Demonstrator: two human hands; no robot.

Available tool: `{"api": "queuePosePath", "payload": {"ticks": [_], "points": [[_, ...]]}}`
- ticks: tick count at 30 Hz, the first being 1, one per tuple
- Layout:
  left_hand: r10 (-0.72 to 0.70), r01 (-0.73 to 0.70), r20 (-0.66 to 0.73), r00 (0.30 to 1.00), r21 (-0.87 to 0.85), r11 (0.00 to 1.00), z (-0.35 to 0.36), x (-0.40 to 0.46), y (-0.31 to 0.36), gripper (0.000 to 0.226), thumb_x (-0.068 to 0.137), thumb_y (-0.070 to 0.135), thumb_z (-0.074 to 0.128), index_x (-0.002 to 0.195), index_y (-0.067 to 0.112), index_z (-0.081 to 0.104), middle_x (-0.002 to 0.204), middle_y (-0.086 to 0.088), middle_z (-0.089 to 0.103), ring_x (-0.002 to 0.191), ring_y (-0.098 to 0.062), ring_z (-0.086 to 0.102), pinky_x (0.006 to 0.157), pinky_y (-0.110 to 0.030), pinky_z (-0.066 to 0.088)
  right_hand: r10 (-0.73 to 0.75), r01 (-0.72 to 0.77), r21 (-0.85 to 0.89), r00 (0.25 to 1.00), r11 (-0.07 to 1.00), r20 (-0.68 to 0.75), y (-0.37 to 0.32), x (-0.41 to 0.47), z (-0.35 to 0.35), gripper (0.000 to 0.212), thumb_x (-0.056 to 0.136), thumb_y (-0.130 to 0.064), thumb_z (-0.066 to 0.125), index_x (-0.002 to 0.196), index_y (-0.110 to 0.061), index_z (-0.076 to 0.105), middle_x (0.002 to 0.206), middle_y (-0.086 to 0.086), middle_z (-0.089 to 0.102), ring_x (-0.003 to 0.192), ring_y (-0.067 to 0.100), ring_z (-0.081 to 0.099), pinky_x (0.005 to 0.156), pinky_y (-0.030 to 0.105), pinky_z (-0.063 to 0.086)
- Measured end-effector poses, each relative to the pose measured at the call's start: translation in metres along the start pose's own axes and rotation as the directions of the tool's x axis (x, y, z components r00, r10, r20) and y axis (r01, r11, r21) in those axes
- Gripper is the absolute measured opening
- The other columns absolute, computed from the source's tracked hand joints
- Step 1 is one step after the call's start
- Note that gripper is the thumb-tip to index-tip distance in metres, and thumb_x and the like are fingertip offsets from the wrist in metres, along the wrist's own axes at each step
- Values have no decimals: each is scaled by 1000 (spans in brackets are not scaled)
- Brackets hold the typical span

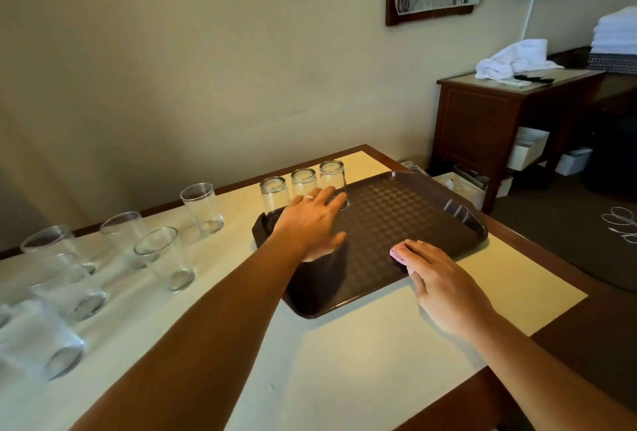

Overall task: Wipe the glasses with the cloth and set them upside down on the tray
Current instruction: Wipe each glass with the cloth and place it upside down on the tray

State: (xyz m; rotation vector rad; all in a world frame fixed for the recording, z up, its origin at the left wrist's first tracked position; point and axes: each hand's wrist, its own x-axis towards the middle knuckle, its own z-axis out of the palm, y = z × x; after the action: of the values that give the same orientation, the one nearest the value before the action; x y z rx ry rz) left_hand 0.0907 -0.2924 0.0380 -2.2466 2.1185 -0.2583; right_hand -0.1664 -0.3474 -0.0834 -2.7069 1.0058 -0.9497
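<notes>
Left hand spread, empty, beside three upturned glasses along the tray's far-left edge; right hand presses the pink cloth flat on the tray. Next glass: wipe fully, invert gently alongside.

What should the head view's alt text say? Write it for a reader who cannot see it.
Two bare arms reach over a dark tray: the left hand hovers open near three upturned glasses on its far edge, the right hand rests on a pink cloth. Upright glasses wait on the table at left.
</notes>
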Motion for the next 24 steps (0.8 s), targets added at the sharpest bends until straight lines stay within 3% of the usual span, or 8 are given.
{"api": "queuePosePath", "payload": {"ticks": [2, 5, 9, 14, 19, 22, 24], "points": [[-35, 37, 20, 999, -110, 993, -2, -36, 8, 77, 103, 61, 48, 166, 32, 14, 175, 0, 15, 158, -29, 21, 126, -49, 25, 11, -11, -7, 1000, 1000, 27, 0, 2, -2, 45, 97, -27, 50, 139, -20, 63, 143, 2, 62, 133, 24, 57, 100, 36, 56], [-81, 86, 31, 996, -198, 976, 4, -96, 12, 72, 103, 60, 49, 164, 32, 21, 171, 3, 23, 152, -26, 33, 121, -43, 35, 23, -21, -28, 997, 999, 69, -10, 4, -7, 50, 95, -8, 67, 143, -19, 59, 148, 3, 57, 141, 25, 50, 107, 35, 47], [-202, 189, -9, 979, -313, 931, 22, -174, 4, 69, 102, 59, 52, 161, 31, 31, 168, 6, 32, 146, -22, 43, 117, -38, 39, -63, 57, 55, 991, 997, 115, -63, -6, -8, 51, 100, 0, 57, 147, -22, 55, 154, -3, 50, 146, 17, 41, 112, 25, 38], [-355, 302, -50, 934, -421, 855, 37, -273, 1, 69, 98, 63, 47, 156, 26, 44, 160, 3, 45, 139, -24, 51, 113, -39, 43, -198, 164, 203, 966, 965, 164, -139, -32, 10, 51, 105, -5, 46, 153, -24, 48, 161, -5, 40, 152, 13, 29, 121, 28, 32], [-544, 401, -105, 833, -563, 723, 51, -367, -5, 61, 90, 55, 56, 144, 26, 59, 144, 8, 57, 120, -21, 63, 99, -35, 52, -376, 303, 319, 905, 898, 198, -225, -43, 21, 41, 102, -3, 48, 141, -12, 58, 149, 3, 53, 140, 21, 48, 113, 36, 44], [-666, 447, -132, 734, -645, 620, 52, -409, -9, 52, 93, 48, 66, 139, 25, 62, 138, 10, 57, 115, -19, 63, 94, -35, 55, -372, 278, 348, 895, 895, 244, -262, -50, 33, 43, 103, -5, 51, 145, -14, 57, 154, 1, 50, 145, 18, 44, 118, 25, 33], [-750, 479, -156, 642, -683, 552, 50, -429, -13, 42, 94, 37, 72, 134, 24, 66, 135, 8, 60, 113, -20, 64, 90, -34, 55, -376, 281, 349, 894, 894, 244, -275, -54, 37, 41, 101, -8, 55, 142, -14, 61, 152, 2, 53, 143, 18, 46, 115, 25, 36]]}}
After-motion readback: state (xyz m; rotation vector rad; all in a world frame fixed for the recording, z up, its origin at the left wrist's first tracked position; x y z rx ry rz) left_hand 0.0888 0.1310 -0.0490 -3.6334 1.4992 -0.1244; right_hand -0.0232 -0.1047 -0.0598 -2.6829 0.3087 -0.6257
